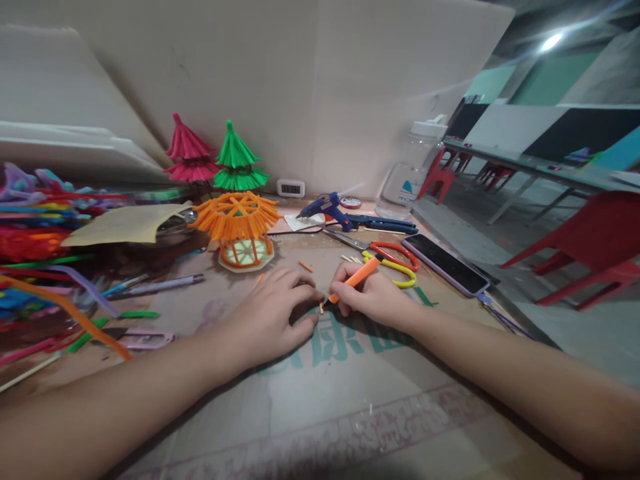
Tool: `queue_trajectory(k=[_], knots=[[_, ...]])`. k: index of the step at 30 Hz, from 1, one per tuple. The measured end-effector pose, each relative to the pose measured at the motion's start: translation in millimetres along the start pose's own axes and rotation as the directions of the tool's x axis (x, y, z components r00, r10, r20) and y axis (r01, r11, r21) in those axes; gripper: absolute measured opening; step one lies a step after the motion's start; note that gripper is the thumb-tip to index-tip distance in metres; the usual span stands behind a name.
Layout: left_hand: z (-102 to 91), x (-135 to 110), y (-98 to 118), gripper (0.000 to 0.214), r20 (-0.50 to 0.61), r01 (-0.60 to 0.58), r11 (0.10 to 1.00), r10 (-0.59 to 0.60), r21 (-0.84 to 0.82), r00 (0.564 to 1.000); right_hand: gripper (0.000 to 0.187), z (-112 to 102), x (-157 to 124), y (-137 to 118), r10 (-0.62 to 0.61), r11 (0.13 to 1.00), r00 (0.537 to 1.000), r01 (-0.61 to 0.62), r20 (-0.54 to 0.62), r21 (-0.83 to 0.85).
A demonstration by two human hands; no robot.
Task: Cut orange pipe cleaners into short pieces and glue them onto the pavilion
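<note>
My right hand [367, 293] is closed round an orange pen-like tool [361, 275]. Its thin tip points down and left at a small pale stick piece [321, 309] on the board. The thumb and forefinger of my left hand [273, 310] curl round that same piece and steady it at the fingertips; the other fingers are bent over the surface. An orange snippet [305, 267] lies just beyond my hands. Several short pale stick pieces [350, 259] are beside my right hand.
Behind stand an orange-roofed pipe-cleaner pavilion [237, 223] and green [237, 160] and magenta [189, 150] trees. A blue glue gun [330, 210], scissors [395, 257], phone [445, 263] and bottle [405, 170] are right. Pipe cleaners [45, 213] and a purple cutter [143, 339] are left.
</note>
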State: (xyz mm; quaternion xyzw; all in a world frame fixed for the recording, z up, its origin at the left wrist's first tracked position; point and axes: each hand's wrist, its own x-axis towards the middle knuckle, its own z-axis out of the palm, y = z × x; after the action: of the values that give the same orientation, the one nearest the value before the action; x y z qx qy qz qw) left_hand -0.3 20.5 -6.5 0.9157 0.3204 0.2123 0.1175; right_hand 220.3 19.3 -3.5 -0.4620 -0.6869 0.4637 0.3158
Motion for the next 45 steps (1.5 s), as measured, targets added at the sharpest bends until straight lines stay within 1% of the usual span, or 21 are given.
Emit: queue_trajectory(k=[4, 10, 15, 21, 27, 32, 38, 45], knots=[[0.3, -0.2, -0.2, 0.022, -0.002, 0.001, 1.000, -0.001, -0.007, 1.000, 0.015, 0.0, -0.1, 1.3, 0.003, 1.000, 0.999, -0.003, 0.045, 0.002], [-1.1, 1.0, 1.1, 0.019, -0.002, 0.002, 1.000, -0.002, -0.023, 1.000, 0.015, 0.7, -0.7, 0.6, -0.022, 1.000, 1.000, 0.022, -0.019, -0.013], [-1.5, 1.1, 0.8, 0.021, 0.009, 0.000, 1.000, 0.000, -0.025, 1.000, 0.016, -0.1, -1.6, 2.2, -0.009, 1.000, 0.999, 0.009, 0.044, -0.004], [-0.8, 0.5, 0.6, 0.020, 0.014, 0.002, 1.000, -0.002, -0.029, 1.000, 0.015, 0.3, -1.4, 0.4, -0.022, 0.999, 1.000, 0.022, -0.015, -0.027], [-0.1, -0.1, -0.2, 0.022, 0.000, -0.003, 1.000, 0.003, -0.030, 1.000, 0.016, -0.5, -2.1, 2.7, -0.015, 1.000, 0.998, 0.015, 0.059, 0.002], [-0.5, -0.3, 0.0, 0.022, 0.012, 0.006, 0.999, -0.006, -0.032, 1.000, 0.015, 0.0, -1.4, 2.5, 0.004, 1.000, 1.000, -0.005, 0.020, 0.015], [0.9, -0.4, -1.5, 0.020, -0.015, -0.011, 0.999, 0.011, -0.036, 1.000, 0.013, 0.5, -1.3, 1.0, -0.003, 1.000, 1.000, 0.004, 0.031, -0.018], [0.8, -0.1, -1.5, 0.021, -0.007, -0.009, 1.000, 0.009, -0.029, 1.000, 0.014, 0.2, -1.1, 3.1, 0.005, 1.000, 1.000, -0.005, 0.030, -0.013]])
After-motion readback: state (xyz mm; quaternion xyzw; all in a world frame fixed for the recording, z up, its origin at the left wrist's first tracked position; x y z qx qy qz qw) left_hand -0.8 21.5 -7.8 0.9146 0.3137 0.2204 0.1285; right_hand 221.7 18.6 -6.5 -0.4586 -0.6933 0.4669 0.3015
